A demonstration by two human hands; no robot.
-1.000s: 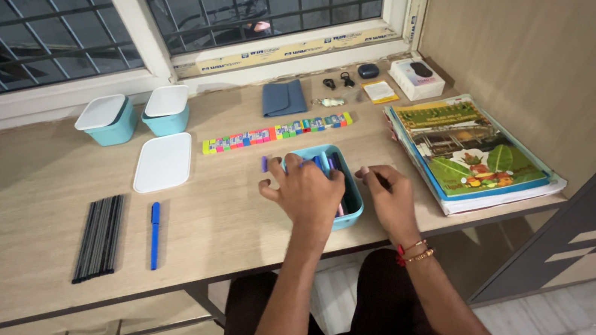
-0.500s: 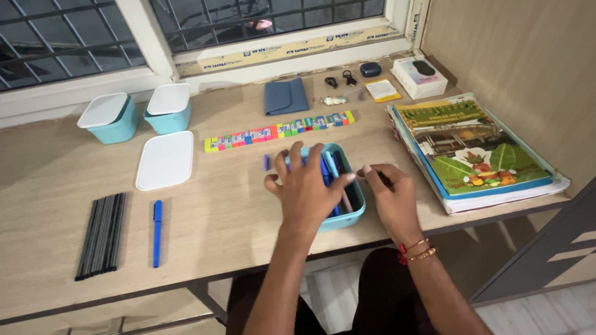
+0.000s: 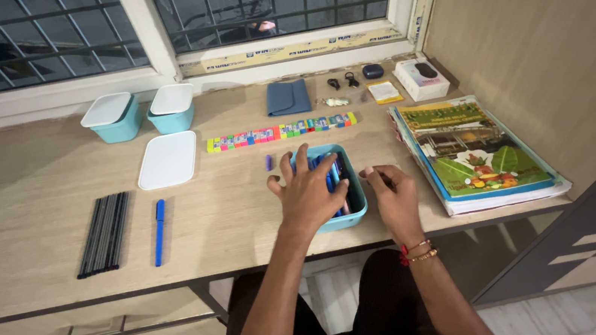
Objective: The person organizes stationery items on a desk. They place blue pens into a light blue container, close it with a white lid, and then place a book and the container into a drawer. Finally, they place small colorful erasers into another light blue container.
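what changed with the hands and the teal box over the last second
The left hand slid slightly right and spread over the teal box of pens. The right hand stayed at the box's right side. The black pencils, blue pen and lid did not move.

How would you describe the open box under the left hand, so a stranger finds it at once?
On the wooden desk below the window, find the left hand near the front edge. Under it sits the teal box, holding blue pens. Unlike the two lidded teal boxes by the window, it is open.

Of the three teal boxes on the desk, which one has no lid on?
The teal box under the left hand, holding blue pens. The two lidded boxes stand by the window.
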